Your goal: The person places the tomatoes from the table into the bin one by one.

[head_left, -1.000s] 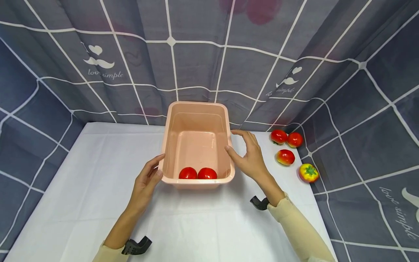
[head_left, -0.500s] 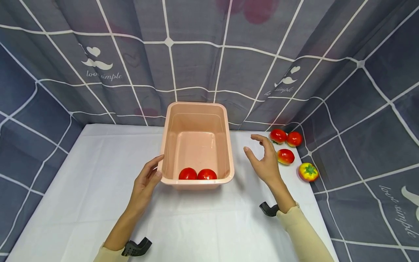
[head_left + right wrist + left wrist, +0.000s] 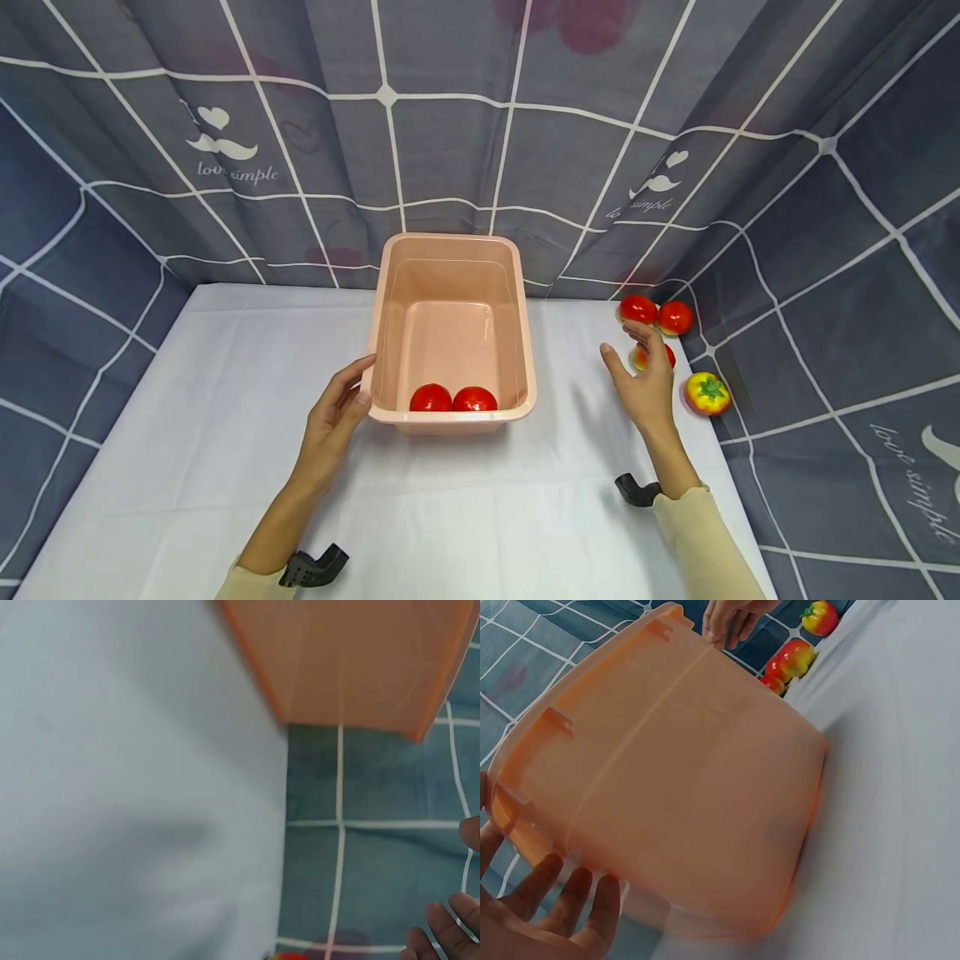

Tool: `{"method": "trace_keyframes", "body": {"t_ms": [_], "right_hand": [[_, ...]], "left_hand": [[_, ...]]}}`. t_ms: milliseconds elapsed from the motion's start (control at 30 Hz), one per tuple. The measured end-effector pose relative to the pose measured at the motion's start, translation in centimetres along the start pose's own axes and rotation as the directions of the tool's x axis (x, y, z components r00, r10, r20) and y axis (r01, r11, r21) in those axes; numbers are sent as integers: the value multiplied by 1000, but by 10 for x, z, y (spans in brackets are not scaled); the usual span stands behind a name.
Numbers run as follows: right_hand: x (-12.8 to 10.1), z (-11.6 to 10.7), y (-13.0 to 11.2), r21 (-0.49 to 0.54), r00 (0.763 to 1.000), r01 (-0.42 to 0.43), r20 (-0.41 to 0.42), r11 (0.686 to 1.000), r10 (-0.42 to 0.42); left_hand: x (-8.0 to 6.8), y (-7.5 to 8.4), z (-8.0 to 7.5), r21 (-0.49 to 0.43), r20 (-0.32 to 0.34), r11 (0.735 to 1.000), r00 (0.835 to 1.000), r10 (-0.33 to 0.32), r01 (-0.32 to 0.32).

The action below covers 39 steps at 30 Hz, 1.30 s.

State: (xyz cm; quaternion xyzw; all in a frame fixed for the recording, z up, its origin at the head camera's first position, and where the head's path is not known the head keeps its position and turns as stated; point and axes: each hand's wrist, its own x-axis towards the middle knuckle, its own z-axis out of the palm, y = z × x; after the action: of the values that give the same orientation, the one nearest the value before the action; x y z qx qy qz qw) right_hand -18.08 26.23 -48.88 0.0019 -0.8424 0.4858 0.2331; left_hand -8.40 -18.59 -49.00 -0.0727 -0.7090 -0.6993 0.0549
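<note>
1. one peach bin point(image 3: 450, 275) stands on the white cloth point(image 3: 187, 433) at the middle of the table, its long side running from 6 to 12 o'clock and its far end near the curtain.
2. two red tomatoes point(image 3: 452, 398) lie inside it, side by side and touching, against the 6 o'clock wall.
3. the left hand point(image 3: 333, 412) sits at the bin's 8 o'clock corner; its fingers are relaxed and fairly straight, with the fingertips against the outer wall under the rim, clamped on nothing. in the left wrist view the same fingers point(image 3: 570, 896) lie spread below the bin's side.
4. the right hand point(image 3: 645, 379) hovers at 3 o'clock from the bin, well apart from it, fingers apart and loosely bent, holding nothing.
5. four fruits lie loose on the cloth at 3 o'clock, by the curtain's right fold: a pair of red ones point(image 3: 656, 313) touching each other at the far end, one red-yellow one point(image 3: 651, 357) partly hidden behind the right hand's fingers, and one yellow-red one with a green stalk point(image 3: 707, 393) nearest the person.
6. whether the right hand touches the hidden fruit cannot be told.
7. one grey checked curtain point(image 3: 480, 125) wraps the table from 9 round to 3 o'clock.
</note>
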Motion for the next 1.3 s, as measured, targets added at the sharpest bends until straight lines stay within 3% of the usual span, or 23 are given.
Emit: {"method": "trace_keyframes", "body": {"t_ms": [133,433,733,1300], "right_hand": [[0,-7,12,-24,996,-86,-30,996,86],[0,-18,46,60,969,-217,-107,974,223],[3,-17,64,-24,932,-327,-173,945,318],[12,-10,89,-6,870,-478,-141,878,472]], "left_hand": [[0,0,0,6,0,1000,1000,0,0],[-1,0,0,16,-5,1000,1000,-12,12],[-1,0,0,29,-3,1000,1000,-3,3],[-1,1,0,33,1,999,1000,-12,12]]}}
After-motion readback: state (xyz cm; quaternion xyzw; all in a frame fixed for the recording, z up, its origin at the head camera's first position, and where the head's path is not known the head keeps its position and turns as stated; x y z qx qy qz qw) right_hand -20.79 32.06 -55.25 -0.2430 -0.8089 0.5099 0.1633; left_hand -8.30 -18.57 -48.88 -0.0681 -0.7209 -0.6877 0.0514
